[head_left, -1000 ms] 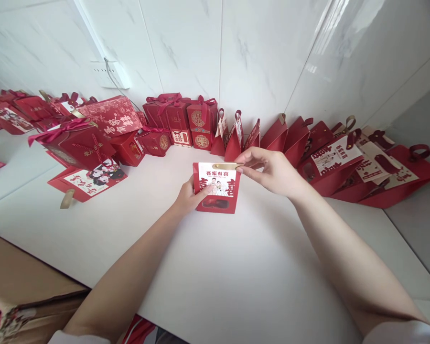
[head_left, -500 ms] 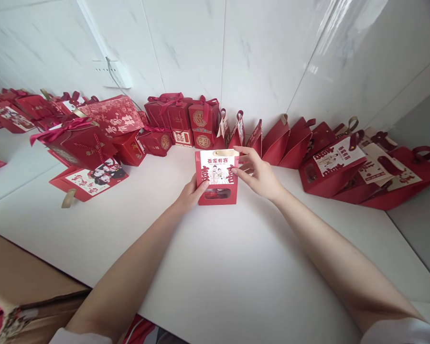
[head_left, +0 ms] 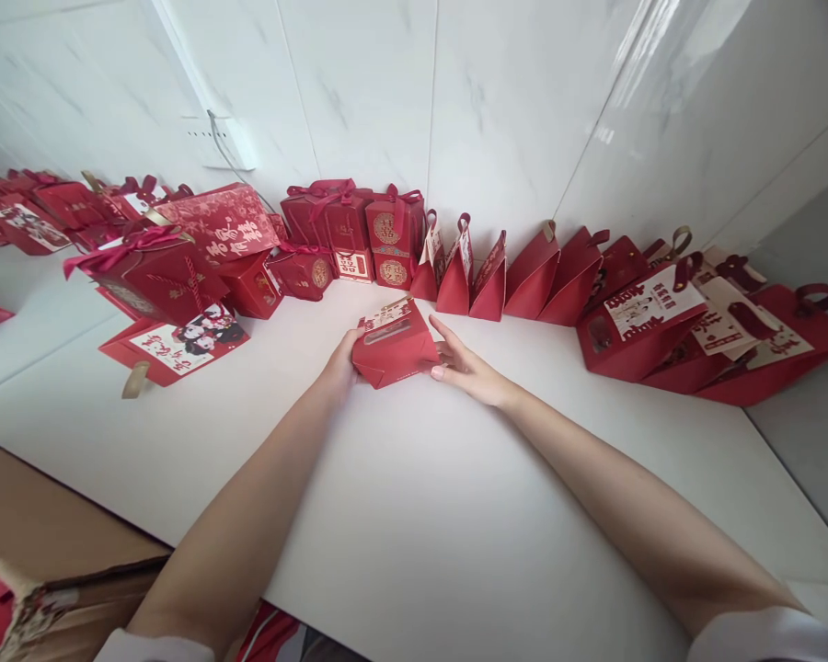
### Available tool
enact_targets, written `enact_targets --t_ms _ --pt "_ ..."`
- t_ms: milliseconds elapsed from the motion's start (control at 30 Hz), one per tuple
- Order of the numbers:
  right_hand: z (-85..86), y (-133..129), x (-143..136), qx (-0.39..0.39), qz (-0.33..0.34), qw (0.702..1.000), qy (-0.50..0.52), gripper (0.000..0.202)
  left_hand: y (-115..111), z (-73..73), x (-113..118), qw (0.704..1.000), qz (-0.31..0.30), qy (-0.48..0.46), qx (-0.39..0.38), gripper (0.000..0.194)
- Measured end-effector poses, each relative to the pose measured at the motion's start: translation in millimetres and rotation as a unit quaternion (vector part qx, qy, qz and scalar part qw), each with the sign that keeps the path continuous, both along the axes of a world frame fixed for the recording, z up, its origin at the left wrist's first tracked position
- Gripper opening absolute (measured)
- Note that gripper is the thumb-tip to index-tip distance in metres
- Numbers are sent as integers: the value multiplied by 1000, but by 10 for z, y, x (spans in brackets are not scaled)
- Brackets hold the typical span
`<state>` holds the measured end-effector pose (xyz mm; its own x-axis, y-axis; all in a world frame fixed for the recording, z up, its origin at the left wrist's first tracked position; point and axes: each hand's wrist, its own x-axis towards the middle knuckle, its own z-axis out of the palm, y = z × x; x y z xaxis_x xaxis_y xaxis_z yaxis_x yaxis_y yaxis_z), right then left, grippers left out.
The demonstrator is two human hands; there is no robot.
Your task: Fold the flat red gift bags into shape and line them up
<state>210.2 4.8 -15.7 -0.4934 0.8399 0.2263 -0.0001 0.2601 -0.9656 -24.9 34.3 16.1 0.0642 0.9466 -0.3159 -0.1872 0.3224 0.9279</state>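
- Head camera, looking down: a small red gift box [head_left: 401, 357], with a clear window and pale printed panel, is held above the middle of a white table [head_left: 442, 524]. It is tipped back, its folded base turned towards the viewer.
- The left hand [head_left: 343, 360] grips the box by its left side.
- The right hand [head_left: 473, 370] is spread wide at the box's right side, thumb near the lower corner; whether it touches, one cannot tell.
- Behind the hands, slim tapered red bags [head_left: 487, 292] stand in a row by a marbled wall [head_left: 517, 101], beside stacked ribboned boxes [head_left: 341, 225].
- To the right, larger red bags [head_left: 611, 354] with loop handles lean together.
- To the left, a red box with a cartoon label [head_left: 179, 349] lies on its side.
- At lower left is an open cardboard carton [head_left: 62, 515].
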Motion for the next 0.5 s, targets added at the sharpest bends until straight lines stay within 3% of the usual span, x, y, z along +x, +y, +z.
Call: enact_targets --t_ms 167,300,400,500 --pt "-10 -19 -99 39 -43 998 31 79 -95 76 25 994 -51 -69 -69 44" --pt "-3 15 -95 70 -66 994 44 66 -206 169 91 990 -119 -50 -63 47" --pt "-6 18 -78 84 -72 994 17 60 -259 231 112 989 -138 -19 -45 47" --pt "-8 -22 -68 144 -166 974 -63 65 -254 225 100 993 -118 1 -13 48"
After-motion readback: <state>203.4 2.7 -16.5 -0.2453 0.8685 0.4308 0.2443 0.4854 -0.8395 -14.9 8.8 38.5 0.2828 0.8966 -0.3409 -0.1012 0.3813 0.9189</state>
